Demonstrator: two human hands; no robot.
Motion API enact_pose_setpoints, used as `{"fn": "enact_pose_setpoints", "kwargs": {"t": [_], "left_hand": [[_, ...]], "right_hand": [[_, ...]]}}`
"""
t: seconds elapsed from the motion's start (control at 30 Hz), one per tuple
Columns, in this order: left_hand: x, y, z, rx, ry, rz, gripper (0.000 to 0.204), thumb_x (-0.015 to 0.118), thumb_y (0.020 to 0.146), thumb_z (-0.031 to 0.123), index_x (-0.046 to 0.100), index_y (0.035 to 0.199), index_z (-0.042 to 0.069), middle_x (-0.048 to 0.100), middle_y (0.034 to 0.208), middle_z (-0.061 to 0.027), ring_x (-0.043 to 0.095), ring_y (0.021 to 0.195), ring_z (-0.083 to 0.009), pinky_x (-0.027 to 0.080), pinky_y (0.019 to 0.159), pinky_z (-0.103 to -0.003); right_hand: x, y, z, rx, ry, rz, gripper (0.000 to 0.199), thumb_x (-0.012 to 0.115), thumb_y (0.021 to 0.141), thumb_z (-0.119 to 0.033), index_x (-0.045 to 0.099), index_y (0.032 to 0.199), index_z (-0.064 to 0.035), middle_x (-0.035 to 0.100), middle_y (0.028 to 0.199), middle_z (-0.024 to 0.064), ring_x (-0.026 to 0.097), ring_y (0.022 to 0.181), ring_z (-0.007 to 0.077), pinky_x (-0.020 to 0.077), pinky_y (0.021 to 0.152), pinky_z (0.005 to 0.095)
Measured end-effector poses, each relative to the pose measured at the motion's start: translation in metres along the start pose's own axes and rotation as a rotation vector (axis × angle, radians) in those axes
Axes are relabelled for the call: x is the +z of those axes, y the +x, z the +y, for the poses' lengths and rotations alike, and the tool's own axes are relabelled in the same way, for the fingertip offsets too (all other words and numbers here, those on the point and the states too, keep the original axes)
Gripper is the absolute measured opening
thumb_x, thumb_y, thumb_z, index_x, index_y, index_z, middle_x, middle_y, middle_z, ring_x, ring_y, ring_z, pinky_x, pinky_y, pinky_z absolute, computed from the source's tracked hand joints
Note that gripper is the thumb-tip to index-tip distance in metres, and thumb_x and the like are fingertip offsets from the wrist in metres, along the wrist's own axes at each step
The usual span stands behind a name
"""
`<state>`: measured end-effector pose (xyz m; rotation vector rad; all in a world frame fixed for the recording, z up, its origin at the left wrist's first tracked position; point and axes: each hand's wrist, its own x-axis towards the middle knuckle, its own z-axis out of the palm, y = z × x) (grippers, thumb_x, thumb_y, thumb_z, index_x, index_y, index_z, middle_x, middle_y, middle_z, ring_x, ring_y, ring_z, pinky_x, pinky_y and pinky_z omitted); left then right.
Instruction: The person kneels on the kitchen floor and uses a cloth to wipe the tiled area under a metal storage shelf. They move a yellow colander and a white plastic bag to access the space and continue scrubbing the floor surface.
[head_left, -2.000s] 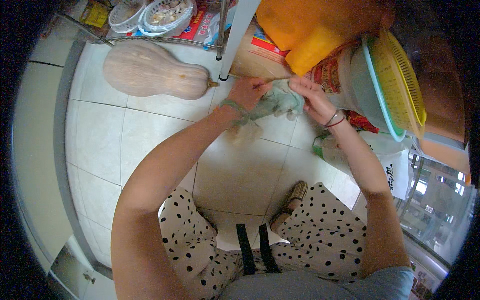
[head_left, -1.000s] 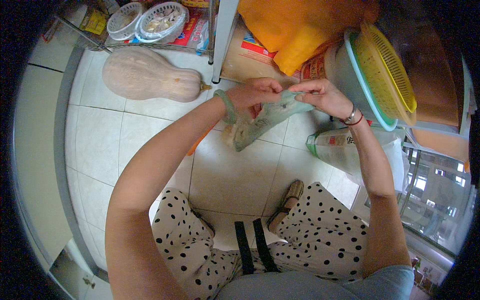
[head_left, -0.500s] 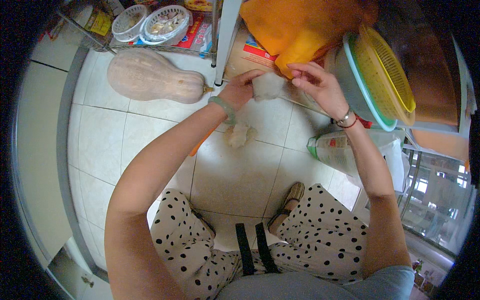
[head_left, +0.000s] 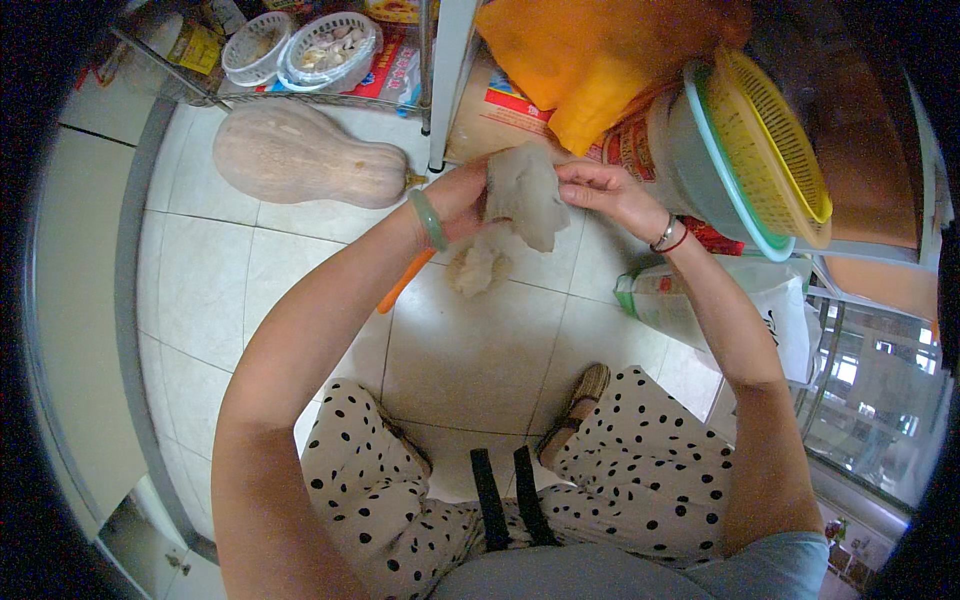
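Note:
A crumpled, greyish-white plastic bag (head_left: 527, 195) hangs between my hands, above the floor tiles. My left hand (head_left: 468, 195) is closed round its left side; the bag hides part of the fingers. With bent fingers, my right hand (head_left: 612, 196) pinches the bag's right edge. Below the bag, a second pale, crumpled bundle (head_left: 480, 265) with a tan lower edge shows; its kind is unclear. An orange stick-like handle (head_left: 405, 283) sticks out beside my left wrist, its other end hidden by the arm.
A large butternut squash (head_left: 300, 155) lies on the floor at left. Behind it, a wire rack holds white baskets (head_left: 335, 50), one with garlic. An orange cloth or bag (head_left: 600, 60) hangs at the back. Stacked basins and a yellow colander (head_left: 775, 130) lean at right, above a plastic sack (head_left: 670, 290).
The bag has spread out and come lower, with its loose end now hanging down. My right hand has moved down and left to its edge. The left hand has shifted slightly left.

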<state>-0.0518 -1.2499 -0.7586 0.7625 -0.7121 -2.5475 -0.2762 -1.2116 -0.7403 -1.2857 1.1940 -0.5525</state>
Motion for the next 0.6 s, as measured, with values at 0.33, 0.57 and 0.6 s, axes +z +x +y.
{"fn": "enact_pose_setpoints", "kwargs": {"t": [0.33, 0.57, 0.6], "left_hand": [[-0.044, 0.029, -0.025, 0.73, 1.037, 0.359, 0.04, 0.047, 0.09, 0.025, 0.043, 0.126, 0.006, 0.054, 0.116, -0.0079, 0.051, 0.108, -0.0196, 0.041, 0.091, -0.033], [0.007, 0.036, -0.06, 0.04, 0.697, 0.219, 0.066, 0.055, 0.082, 0.048, 0.039, 0.13, 0.006, 0.05, 0.12, -0.0117, 0.049, 0.109, -0.021, 0.039, 0.093, -0.032], [0.012, 0.033, -0.057, 0.02, 0.667, 0.236, 0.067, 0.06, 0.08, 0.044, 0.038, 0.131, 0.008, 0.048, 0.123, -0.0127, 0.049, 0.109, -0.0215, 0.038, 0.094, -0.032]], "right_hand": [[-0.002, -0.007, -0.001, 0.091, 0.373, 0.194, 0.018, 0.065, 0.08, -0.018, 0.062, 0.095, -0.0073, 0.059, 0.083, -0.0037, 0.052, 0.073, 0.0049, 0.0399, 0.064, 0.0183], [0.014, -0.002, 0.011, 0.048, 0.344, 0.395, 0.02, 0.064, 0.081, -0.019, 0.064, 0.095, -0.0055, 0.061, 0.091, -0.0006, 0.055, 0.085, 0.0081, 0.042, 0.075, 0.0214], [0.014, -0.001, 0.018, 0.013, 0.281, 0.378, 0.024, 0.064, 0.081, -0.019, 0.063, 0.1, -0.0042, 0.062, 0.094, 0.0003, 0.056, 0.089, 0.0103, 0.0407, 0.084, 0.0231]]}}
